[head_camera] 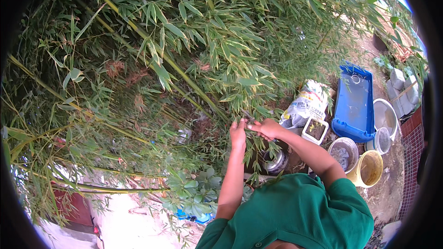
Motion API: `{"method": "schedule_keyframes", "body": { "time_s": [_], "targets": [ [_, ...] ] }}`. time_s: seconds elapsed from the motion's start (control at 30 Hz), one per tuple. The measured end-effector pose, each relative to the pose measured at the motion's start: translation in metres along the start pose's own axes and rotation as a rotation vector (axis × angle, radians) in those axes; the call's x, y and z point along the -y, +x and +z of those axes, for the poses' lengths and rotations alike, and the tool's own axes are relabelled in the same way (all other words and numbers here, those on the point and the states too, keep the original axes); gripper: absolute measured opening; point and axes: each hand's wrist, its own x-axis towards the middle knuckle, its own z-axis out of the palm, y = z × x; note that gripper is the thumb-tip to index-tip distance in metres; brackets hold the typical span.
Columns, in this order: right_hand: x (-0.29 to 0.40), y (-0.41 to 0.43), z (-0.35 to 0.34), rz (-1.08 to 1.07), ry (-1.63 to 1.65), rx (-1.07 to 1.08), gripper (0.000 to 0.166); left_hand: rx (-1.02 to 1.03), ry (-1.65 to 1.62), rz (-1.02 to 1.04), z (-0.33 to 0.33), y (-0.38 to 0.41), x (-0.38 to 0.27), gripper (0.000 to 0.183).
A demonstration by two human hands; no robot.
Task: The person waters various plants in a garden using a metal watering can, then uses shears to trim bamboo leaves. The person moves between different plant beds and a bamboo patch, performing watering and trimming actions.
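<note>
My left hand (238,133) is raised among the bamboo leaves, its fingers closed on a thin bamboo branch (258,159) whose leaves hang below the hands. Close on its right, my right hand (269,129) is closed around a small hand tool (247,114); a greyish tip shows beyond the fingers, and a dark bit of it shows under the palm. It looks like pruning shears, but the fingers hide most of it. Dense bamboo foliage (238,46) surrounds both hands. Behind them, thick green bamboo culms (185,76) slant down towards the ground.
On the right stand a printed white sack (308,102), a white square pot (324,123), a blue plastic tub (354,103), a yellow bucket (358,174) and several other buckets. A round metal pot (277,162) sits below my right forearm. Concrete blocks (398,79) lie farther right.
</note>
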Motion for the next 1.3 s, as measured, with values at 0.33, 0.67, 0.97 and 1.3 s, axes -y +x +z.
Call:
{"method": "schedule_keyframes", "body": {
  "time_s": [0.33,0.67,0.97,1.3],
  "targets": [
    [0.021,-0.052,-0.031,-0.116,-0.073,0.290,0.067,-0.255,-0.077,-0.151,-0.050,0.008,0.008,0.014],
    [0.037,-0.065,-0.103,-0.357,0.445,-0.028,0.048,-0.091,-0.111,-0.105,0.015,0.018,-0.040,0.027],
    [0.047,-0.034,-0.150,-0.181,0.114,-0.306,0.056,0.127,-0.043,-0.145,0.113,0.080,-0.019,0.055],
    [0.076,0.019,-0.158,0.042,-0.211,-0.235,0.059,0.031,-0.312,-0.184,0.065,0.072,0.004,0.024]
  ]
}}
